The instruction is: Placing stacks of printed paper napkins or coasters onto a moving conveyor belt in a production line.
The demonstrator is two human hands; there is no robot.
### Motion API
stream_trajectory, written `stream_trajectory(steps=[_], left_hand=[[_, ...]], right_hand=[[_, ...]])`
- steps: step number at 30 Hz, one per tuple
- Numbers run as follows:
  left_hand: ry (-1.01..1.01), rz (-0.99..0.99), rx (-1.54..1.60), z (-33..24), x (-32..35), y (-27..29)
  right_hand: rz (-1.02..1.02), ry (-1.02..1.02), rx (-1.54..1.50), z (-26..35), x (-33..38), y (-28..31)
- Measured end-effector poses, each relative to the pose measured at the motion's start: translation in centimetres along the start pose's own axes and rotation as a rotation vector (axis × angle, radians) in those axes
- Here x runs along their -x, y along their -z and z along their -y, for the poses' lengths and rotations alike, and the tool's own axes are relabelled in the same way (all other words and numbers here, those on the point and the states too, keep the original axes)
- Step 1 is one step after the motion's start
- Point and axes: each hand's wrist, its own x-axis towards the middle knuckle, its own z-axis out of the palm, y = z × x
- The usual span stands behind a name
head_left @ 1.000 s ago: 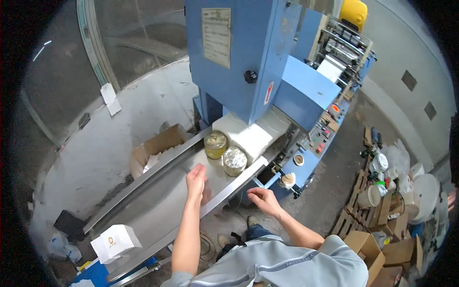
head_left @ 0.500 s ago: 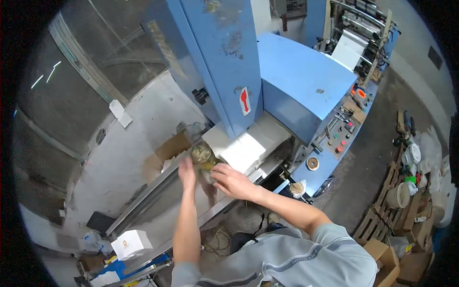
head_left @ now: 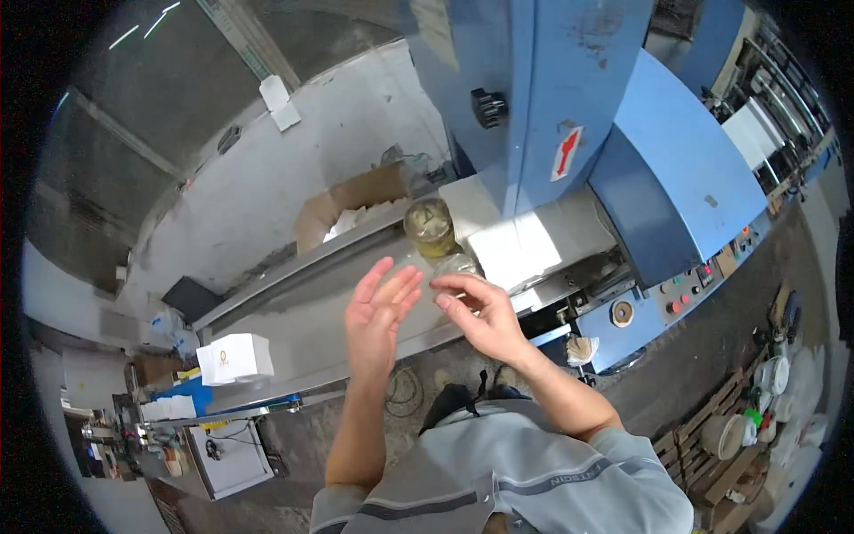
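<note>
My left hand point(head_left: 382, 316) is raised over the metal conveyor table with its fingers stretched out and nothing in it. Close by on its right, my right hand point(head_left: 485, 316) is loosely curved, thumb apart from the fingers, and I see nothing held. Just beyond both hands stands a round jar-like weight point(head_left: 429, 229), clear to yellowish, on the steel bed point(head_left: 334, 289). A shiny clear round piece point(head_left: 457, 265) sits nearer to my right fingertips, partly hidden behind them. Beside these lies a stack of white paper point(head_left: 516, 247) coming from under the blue machine.
The blue machine housing point(head_left: 680, 169) rises at the right, with a control panel of buttons point(head_left: 680, 298) along its side. A white paper stack point(head_left: 235, 359) rests at the bed's left end. Behind the bed is an open cardboard box point(head_left: 365, 189). Pallets and tubs point(head_left: 725, 436) stand at lower right.
My view has turned left, so the machine sits further right. Both hands have drawn back from the jar-like weight toward me; the left hand's fingers have opened with the palm turned up.
</note>
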Motion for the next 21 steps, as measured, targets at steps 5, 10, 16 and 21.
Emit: stream_trajectory(steps=[5,10,16,21], left_hand=[[-0.032,0.158,-0.106,0.0,1.0,0.2],[-0.052,0.305,-0.286,-0.4,1.3,0.4],[0.014,0.343,-0.226,-0.8,1.0,0.9],[0.028,0.373,-0.224,-0.9,0.5,1.5]], right_hand=[[-0.159,0.289,0.246,1.6,-1.7,-1.4],[0.066,0.253,0.276,1.7,-2.3,-1.0],[0.083,0.016,0.007,1.2,-2.2,-1.4],[0.019,0.077,0.153,1.5,-2.3,-2.1]])
